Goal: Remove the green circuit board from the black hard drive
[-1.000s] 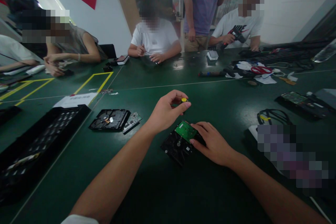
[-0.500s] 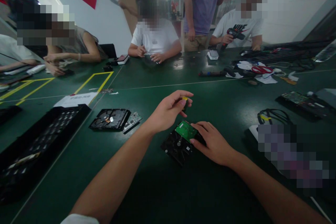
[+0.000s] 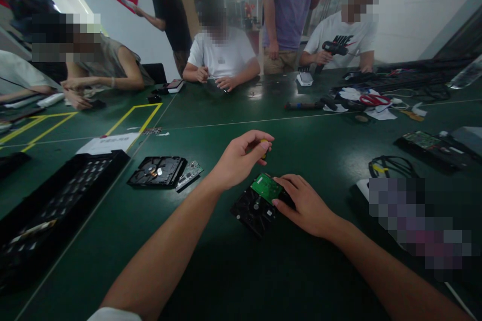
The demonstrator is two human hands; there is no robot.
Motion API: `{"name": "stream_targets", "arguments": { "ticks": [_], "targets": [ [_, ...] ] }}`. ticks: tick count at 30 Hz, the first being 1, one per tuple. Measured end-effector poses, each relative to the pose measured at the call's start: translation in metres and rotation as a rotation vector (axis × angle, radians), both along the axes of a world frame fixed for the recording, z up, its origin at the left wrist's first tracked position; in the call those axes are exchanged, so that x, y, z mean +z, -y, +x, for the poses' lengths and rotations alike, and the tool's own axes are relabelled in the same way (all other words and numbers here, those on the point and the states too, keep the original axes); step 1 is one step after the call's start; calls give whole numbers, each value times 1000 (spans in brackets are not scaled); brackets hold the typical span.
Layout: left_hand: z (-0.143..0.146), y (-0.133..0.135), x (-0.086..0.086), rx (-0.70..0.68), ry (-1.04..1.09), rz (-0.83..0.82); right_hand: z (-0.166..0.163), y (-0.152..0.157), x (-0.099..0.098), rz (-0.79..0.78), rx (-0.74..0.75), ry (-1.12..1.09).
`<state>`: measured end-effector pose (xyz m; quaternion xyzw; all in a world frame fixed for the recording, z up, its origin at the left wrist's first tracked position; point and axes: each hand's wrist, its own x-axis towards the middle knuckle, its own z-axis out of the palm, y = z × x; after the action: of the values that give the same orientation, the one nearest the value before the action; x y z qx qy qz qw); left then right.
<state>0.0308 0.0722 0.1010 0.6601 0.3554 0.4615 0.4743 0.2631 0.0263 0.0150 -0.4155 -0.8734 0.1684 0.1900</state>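
Note:
A black hard drive (image 3: 253, 210) with a green circuit board (image 3: 266, 186) on top lies on the dark green table (image 3: 233, 271) in front of me. My right hand (image 3: 307, 204) rests on the drive's right side with its fingers curled over the edge. Just above the drive's far end, my left hand (image 3: 240, 159) is closed around a yellow-capped screwdriver (image 3: 264, 143), most of which the fingers hide.
Left of me lie an opened hard drive (image 3: 157, 170), a loose circuit board (image 3: 189, 173) and a long black tray (image 3: 56, 200). A black cable (image 3: 391, 165) and another board (image 3: 429, 143) sit on the right. Several people sit or stand at the far edge, one holding a power screwdriver (image 3: 335, 48).
My left hand has twisted round the yellow-capped screwdriver, so the cap is now mostly covered by my fingers. A person in black has walked into view at the back.

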Motion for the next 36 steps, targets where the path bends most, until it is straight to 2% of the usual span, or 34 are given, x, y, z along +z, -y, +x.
{"name": "stream_targets", "arguments": {
  "ticks": [8, 14, 20, 27, 29, 31, 36],
  "targets": [
    [-1, -1, -2, 80, -44, 56, -1, 0, 0, 1, -4, -17],
    [-4, -2, -2, 18, -74, 83, 0, 0, 1, 1, -2, 1],
    [-1, -1, -2, -70, 0, 86, -1, 0, 2, -7, -4, 7],
    [-2, 1, -1, 66, -52, 100, -2, 1, 4, -7, -1, -12],
    [-3, 1, 0, 57, -57, 105, -2, 2, 4, -5, -3, -19],
    [-3, 1, 1, 5, -26, 65, -1, 1, 4, 1, -3, -26],
    [0, 2, 2, -80, 178, -152, -1, 0, 3, 0, 0, -12]
  ]
}}
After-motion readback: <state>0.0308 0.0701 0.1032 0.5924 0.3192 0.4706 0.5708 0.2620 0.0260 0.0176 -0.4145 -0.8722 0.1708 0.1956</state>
